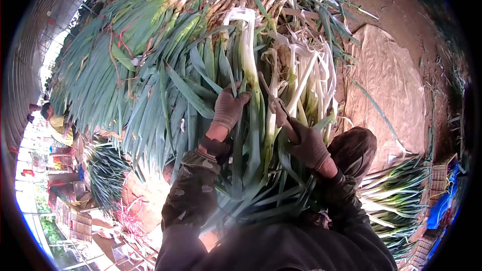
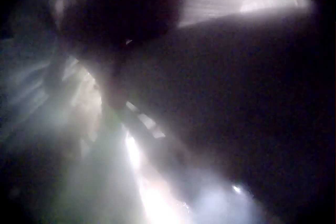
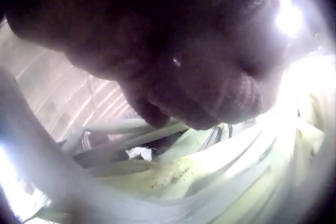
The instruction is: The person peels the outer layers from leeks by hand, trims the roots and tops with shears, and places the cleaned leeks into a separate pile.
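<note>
No txt or nos. legible in any view.

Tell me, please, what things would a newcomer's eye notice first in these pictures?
Probably the broad heap of green leeks, filling the head view's upper left. Next, near the centre, the white-based leek between two gloved hands: left hand at its green part, right hand gripping a knife-like tool.

The left hand (image 1: 229,108) and right hand (image 1: 307,148) are wearing grey-brown knitted gloves with fine ribbing. A thick black band (image 1: 215,148) is circling the left wrist, a dark-green patterned sleeve (image 1: 193,190) is covering that forearm, and a plain black top (image 1: 286,246) is covering the torso, above mottled dark-brown trousers (image 1: 354,150)
</note>
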### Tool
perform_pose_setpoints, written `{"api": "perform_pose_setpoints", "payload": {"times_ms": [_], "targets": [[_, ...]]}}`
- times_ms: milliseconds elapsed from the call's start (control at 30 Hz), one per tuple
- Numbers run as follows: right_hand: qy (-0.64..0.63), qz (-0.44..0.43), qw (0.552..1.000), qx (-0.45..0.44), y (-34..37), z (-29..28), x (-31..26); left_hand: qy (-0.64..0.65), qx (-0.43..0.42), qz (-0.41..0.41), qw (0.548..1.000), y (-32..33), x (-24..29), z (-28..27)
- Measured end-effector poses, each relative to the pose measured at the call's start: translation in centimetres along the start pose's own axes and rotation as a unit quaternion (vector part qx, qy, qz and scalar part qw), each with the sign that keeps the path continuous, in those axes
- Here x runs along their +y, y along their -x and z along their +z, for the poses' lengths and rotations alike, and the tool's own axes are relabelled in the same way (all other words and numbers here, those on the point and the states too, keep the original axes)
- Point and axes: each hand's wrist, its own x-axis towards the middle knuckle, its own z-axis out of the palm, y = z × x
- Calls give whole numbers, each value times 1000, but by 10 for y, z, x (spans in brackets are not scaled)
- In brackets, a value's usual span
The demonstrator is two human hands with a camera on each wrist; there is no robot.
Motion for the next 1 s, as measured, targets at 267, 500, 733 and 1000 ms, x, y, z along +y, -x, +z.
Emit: {"api": "perform_pose_setpoints", "payload": {"times_ms": [267,500,733,1000], "targets": [[-3,7,1000,31,-26,-25,-4,-449,-2,130,884,39,38,55],[15,-61,997,48,-83,-14,-22,-496,-290,296,763,89,58,69],[15,-4,999,32,-136,-3,-6,-287,-332,109,892,-28,90,-31],[19,-5,1000,12,-145,1,-5,-499,8,147,854,-115,55,-25]]}}
